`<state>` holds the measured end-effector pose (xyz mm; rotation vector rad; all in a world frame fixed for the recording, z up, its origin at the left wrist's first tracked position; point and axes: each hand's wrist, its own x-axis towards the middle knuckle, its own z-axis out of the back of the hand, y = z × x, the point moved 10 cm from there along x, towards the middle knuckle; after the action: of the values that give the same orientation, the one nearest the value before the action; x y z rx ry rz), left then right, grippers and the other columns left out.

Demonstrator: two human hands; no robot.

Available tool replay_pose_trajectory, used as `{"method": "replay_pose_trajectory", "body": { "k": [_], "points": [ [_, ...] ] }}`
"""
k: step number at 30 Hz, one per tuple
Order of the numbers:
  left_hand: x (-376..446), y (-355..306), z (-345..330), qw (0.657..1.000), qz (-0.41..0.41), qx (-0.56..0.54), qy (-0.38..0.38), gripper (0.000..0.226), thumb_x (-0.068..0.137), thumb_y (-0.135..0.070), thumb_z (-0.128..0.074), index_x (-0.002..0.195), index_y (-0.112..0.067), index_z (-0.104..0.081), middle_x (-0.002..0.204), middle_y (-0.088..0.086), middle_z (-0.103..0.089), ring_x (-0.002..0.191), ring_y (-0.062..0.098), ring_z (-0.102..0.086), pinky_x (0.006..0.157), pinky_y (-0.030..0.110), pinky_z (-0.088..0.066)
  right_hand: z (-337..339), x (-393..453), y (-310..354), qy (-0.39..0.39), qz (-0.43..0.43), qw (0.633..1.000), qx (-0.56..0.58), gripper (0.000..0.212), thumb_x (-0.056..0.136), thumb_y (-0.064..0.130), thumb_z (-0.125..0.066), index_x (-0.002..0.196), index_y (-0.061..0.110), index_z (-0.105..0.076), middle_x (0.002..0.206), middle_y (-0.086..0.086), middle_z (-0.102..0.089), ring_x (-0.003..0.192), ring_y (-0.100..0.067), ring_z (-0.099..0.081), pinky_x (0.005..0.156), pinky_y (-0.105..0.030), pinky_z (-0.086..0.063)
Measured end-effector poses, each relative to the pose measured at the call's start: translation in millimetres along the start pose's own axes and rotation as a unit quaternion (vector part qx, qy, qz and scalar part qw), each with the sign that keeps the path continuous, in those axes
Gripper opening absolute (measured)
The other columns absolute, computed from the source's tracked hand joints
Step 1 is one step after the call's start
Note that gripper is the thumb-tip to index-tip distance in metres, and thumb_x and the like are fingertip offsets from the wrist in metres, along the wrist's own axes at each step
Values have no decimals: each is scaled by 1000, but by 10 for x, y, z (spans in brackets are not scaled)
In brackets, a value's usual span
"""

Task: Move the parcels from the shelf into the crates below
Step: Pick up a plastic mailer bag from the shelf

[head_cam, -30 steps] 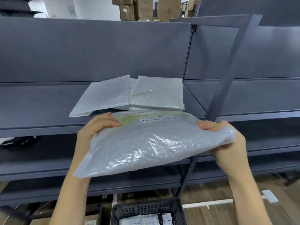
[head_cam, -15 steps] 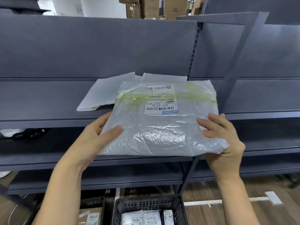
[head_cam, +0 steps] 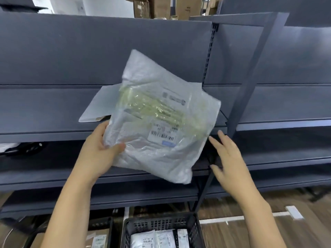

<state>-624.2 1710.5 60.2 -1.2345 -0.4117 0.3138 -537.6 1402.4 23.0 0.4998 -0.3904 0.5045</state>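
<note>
Currently the left hand (head_cam: 100,149) grips the bubble-wrap parcel (head_cam: 159,126) at its lower-left edge, thumb on the front face, fingers curled behind. Parcel is tilted, one corner up, held in the air in front of the grey shelf (head_cam: 44,111), label with barcode (head_cam: 162,136) facing the camera, yellowish tape band across the middle. Image is motion-blurred, so the label text is unreadable.

Right hand (head_cam: 227,156) is off the parcel, just beside its right edge, fingers spread and nearly straight, holding nothing.

Another flat parcel (head_cam: 100,106) lies on the shelf behind the held one, partly hidden by it.

Below, on the floor, a black mesh crate (head_cam: 161,224) sits under the held parcel with several labelled packets (head_cam: 143,240) inside. A second crate (head_cam: 107,228) is just left of it, mostly cut off. Cardboard boxes (head_cam: 161,6) are stacked in the background above the shelving.
</note>
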Motion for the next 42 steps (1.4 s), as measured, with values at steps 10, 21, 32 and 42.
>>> {"method": "replay_pose_trajectory", "body": {
  "k": [10, 21, 32, 42],
  "points": [
    [-198, -747, -711, 859, -324, 394, 40, 61, 70, 10, -60, 112, -33, -68, 99, -7, -73, 88, 27, -65, 77, 31, -42, 280, 211, 286, -46, 38, 996, -67, 100, 71, 41, -79, 148, 23, -18, 157, -6, -19, 143, -27, -17, 114, -55, -19],
    [40, -555, -478, 878, -314, 355, -63, 79, 72, -34, -78, 140, -19, -42, 136, 2, -49, 126, 25, -43, 102, 41, -29, 364, 239, 244, -34, 70, 997, 10, 12, 87, 21, -54, 79, 28, -60, 67, 13, -57, 63, -8, -48, 74, -30, -38],
    [22, 721, -744, 985, 8, 103, 140, 39, 79, -27, -75, 114, -28, -58, 107, -17, -65, 95, -9, -59, 90, 23, -50, 327, 148, 78, -1, -57, 978, 199, 19, 92, 21, -58, 88, 40, -58, 83, 19, -64, 76, -2, -57, 63, -14, -43],
    [164, -107, -703, 936, -196, 278, 95, 29, 90, -21, -59, 119, -27, -56, 105, -9, -61, 100, 19, -54, 92, 42, -40, 244, 215, 112, 79, -51, 986, 141, 45, 82, 33, -70, 114, 53, -46, 103, 33, -57, 100, 3, -55, 86, -21, -45]
  ]
}}
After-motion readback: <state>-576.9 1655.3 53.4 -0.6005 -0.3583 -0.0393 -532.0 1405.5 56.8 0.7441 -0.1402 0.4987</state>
